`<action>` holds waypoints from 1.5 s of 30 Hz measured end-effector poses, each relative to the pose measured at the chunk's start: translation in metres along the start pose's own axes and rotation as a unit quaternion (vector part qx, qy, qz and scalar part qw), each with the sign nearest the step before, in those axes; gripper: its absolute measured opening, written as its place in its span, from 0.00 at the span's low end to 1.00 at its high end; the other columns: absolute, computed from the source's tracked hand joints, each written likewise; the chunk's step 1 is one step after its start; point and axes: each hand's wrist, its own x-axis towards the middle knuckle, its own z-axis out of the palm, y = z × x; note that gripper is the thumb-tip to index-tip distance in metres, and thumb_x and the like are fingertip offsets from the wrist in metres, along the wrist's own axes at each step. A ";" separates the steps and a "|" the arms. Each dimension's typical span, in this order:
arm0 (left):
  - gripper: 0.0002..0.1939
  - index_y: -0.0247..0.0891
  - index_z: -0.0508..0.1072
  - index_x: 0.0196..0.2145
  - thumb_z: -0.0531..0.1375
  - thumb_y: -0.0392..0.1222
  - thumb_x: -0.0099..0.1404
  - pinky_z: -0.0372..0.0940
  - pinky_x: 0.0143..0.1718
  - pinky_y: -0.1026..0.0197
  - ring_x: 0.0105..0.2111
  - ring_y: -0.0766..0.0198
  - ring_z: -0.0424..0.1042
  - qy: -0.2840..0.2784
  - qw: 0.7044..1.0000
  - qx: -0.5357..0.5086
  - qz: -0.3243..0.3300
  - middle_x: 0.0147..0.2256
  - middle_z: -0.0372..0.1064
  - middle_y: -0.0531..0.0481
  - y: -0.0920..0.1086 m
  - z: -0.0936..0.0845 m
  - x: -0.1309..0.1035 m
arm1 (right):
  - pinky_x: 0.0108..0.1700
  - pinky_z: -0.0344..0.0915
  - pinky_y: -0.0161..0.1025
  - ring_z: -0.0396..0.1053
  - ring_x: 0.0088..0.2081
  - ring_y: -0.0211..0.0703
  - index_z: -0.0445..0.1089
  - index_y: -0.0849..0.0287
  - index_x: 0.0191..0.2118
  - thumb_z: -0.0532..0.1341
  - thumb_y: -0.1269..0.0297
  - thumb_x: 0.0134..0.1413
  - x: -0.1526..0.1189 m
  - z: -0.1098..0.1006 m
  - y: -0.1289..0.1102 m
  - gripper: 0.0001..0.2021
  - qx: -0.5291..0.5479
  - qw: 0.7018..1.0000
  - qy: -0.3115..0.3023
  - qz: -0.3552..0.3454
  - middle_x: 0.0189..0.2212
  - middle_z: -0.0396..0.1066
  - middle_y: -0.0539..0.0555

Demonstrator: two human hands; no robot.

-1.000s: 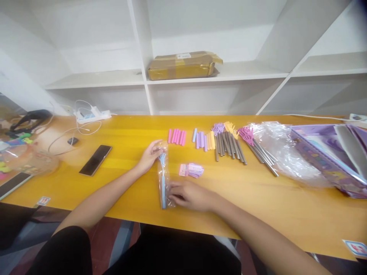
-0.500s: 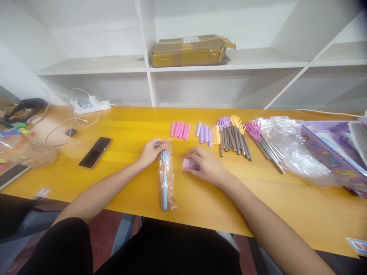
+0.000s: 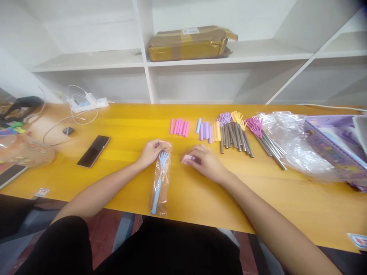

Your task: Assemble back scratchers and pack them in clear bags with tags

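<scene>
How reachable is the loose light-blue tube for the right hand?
Probably yes: nothing visible blocks the right hand from the light-blue tube, though that hand holds a pink card.

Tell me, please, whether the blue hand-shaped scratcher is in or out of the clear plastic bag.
In: the clear plastic bag shows around the blue scratcher from head to handle.

Light-blue back scratcher (image 3: 158,187): splayed, hand-shaped head, thin shaft, long handle of matching blue. Lies whole inside a clear plastic bag (image 3: 164,187), left of centre in the lower half of the frame; head uppermost, handle end slanting down-left. Bag glossy, creased, wider than its contents. Pink card (image 3: 187,157): small, near frame centre, mostly hidden; cannot tell if single or stacked.
</scene>
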 end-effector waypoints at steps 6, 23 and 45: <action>0.28 0.36 0.75 0.31 0.72 0.67 0.60 0.65 0.33 0.62 0.30 0.62 0.74 0.005 1.000 0.016 0.002 0.29 0.76 0.50 -0.001 0.007 -0.008 | 0.39 0.63 0.41 0.67 0.34 0.42 0.71 0.57 0.38 0.62 0.53 0.72 -0.001 0.001 -0.016 0.14 0.118 0.985 0.095 0.079 0.34 0.72 0.53; 0.26 0.35 0.76 0.41 0.68 0.64 0.68 0.71 0.41 0.60 0.35 0.62 0.78 -0.097 0.994 -0.047 -0.028 0.35 0.79 0.47 0.006 0.034 -0.044 | 0.38 0.77 0.41 0.77 0.35 0.42 0.72 0.54 0.44 0.62 0.43 0.72 -0.007 0.017 -0.034 0.18 0.292 0.946 0.119 0.080 0.38 0.77 0.54; 0.24 0.37 0.76 0.57 0.73 0.44 0.65 0.73 0.51 0.58 0.48 0.58 0.82 -0.149 0.989 -0.028 -0.001 0.52 0.79 0.40 -0.003 0.031 -0.041 | 0.39 0.73 0.40 0.75 0.41 0.43 0.73 0.54 0.41 0.66 0.64 0.69 -0.008 0.009 -0.018 0.03 0.133 0.978 0.125 -0.103 0.44 0.74 0.57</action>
